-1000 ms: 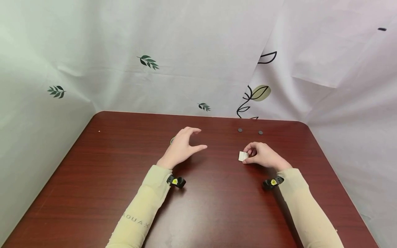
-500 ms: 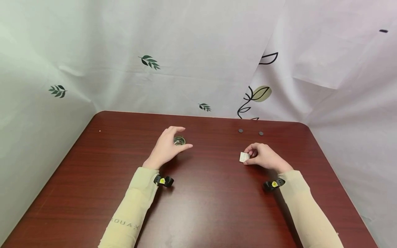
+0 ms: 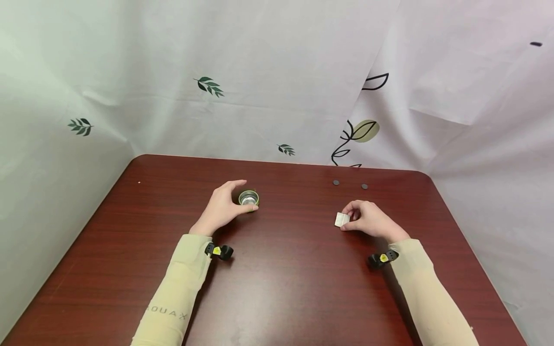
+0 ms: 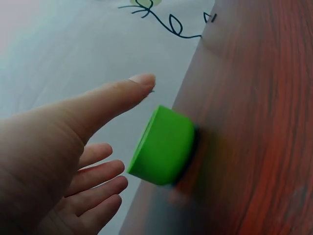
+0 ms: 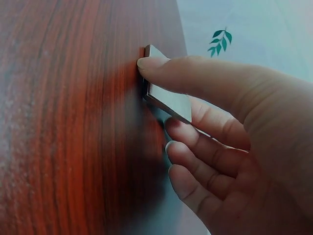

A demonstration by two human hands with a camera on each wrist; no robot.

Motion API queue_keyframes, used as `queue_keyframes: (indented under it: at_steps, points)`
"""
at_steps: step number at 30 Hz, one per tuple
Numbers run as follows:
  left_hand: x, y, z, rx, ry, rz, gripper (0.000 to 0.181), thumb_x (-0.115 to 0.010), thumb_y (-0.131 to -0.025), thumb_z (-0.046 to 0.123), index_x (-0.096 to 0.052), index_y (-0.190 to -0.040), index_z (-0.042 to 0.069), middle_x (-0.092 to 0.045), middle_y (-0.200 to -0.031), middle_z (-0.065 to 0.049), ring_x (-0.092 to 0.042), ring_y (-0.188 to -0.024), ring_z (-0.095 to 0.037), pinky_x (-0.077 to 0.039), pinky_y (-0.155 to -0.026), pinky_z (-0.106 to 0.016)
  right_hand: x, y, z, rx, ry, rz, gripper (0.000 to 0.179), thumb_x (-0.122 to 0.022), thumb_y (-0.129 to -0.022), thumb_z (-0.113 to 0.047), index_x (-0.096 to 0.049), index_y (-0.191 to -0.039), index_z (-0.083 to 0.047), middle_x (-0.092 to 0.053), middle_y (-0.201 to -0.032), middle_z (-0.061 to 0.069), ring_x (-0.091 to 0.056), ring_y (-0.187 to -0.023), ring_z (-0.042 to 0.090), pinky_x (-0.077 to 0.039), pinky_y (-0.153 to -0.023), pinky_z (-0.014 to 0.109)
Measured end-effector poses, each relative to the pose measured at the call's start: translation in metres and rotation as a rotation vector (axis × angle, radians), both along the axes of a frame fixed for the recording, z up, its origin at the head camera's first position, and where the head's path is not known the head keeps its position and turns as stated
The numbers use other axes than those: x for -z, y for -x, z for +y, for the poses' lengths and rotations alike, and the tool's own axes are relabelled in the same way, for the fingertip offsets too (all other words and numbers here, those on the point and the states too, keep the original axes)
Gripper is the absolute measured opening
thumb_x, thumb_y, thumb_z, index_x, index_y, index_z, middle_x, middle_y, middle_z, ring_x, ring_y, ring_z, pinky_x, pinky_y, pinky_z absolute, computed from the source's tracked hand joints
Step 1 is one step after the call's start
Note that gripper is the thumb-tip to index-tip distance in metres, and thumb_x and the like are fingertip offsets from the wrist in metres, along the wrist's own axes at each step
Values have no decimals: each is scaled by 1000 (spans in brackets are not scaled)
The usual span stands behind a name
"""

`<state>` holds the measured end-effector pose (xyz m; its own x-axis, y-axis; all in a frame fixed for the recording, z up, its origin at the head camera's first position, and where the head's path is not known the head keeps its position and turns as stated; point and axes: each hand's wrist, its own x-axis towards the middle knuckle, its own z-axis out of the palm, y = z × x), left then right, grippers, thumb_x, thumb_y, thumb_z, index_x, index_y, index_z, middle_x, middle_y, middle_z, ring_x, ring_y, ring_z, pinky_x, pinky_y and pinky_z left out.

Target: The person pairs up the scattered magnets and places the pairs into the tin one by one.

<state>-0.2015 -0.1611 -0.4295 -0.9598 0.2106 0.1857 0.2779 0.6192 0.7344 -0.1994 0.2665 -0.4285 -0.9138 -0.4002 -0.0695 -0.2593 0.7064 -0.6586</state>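
A small round tin (image 3: 248, 197), green outside and silvery inside, stands upright on the table with its open top up. My left hand (image 3: 220, 207) is beside its left side, thumb and fingers spread to either side. In the left wrist view a gap shows between the thumb and the green wall of the tin (image 4: 166, 147). My right hand (image 3: 371, 220) pinches a small, thin, whitish square plate (image 3: 340, 219) with a line across it. In the right wrist view the thumb lies over the plate (image 5: 171, 101), held at the tabletop; the index fingertip is partly hidden.
Two small dark discs (image 3: 335, 182) (image 3: 364, 186) lie near the back right of the reddish-brown table (image 3: 277, 269). A tiny white speck (image 3: 139, 182) is at the far left. White cloth with printed leaves (image 3: 259, 86) hangs behind the table and at its sides.
My left hand has moved left, from over the tin to its left side, so the tin now shows between thumb and fingers. The right hand keeps its pinch on the plate, almost still.
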Motion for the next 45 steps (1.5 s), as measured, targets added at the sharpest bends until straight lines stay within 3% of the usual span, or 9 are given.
queue_keyframes:
  at_steps: [6, 11, 15, 23, 45]
  points:
    - [7, 2, -3, 27, 8, -42, 86, -94, -74, 31, -54, -144, -1, -58, -140, -16, -55, -126, -31, -45, -105, -46, 0, -1, 1, 2, 10, -16, 29, -90, -77, -15, -70, -96, -8, -62, -82, 3, -57, -78, 21, -48, -67, 26]
    - [9, 3, -3, 26, -26, -76, 72, -92, -76, 19, -60, -138, 0, -65, -128, -14, -65, -113, -29, -51, -96, -44, 1, -1, 1, 0, 15, -21, 29, -90, -78, -16, -70, -97, -8, -62, -82, 2, -57, -79, 21, -48, -67, 25]
    - [10, 3, -2, 15, -37, -92, 61, -91, -78, 16, -65, -132, 4, -67, -122, -12, -66, -112, -29, -52, -96, -44, 1, -1, 0, 4, 21, -21, 28, -90, -77, -15, -70, -96, -8, -62, -81, 2, -57, -78, 21, -48, -67, 25]
    - [10, -1, 1, 20, -55, -104, 58, -90, -79, 15, -66, -130, 6, -67, -123, -11, -65, -114, -30, -53, -95, -43, 2, -1, 0, -1, 24, -24, 29, -90, -77, -15, -70, -98, -7, -63, -82, 3, -57, -78, 21, -48, -67, 25]
    - [13, -20, 51, 210, -44, -106, 60, -93, -75, 15, -67, -129, 5, -67, -122, -6, -69, -107, -21, -54, -91, -30, 1, -4, 2, 11, 72, -13, 21, -85, -85, -15, -69, -98, -9, -63, -83, 2, -59, -78, 20, -48, -68, 27]
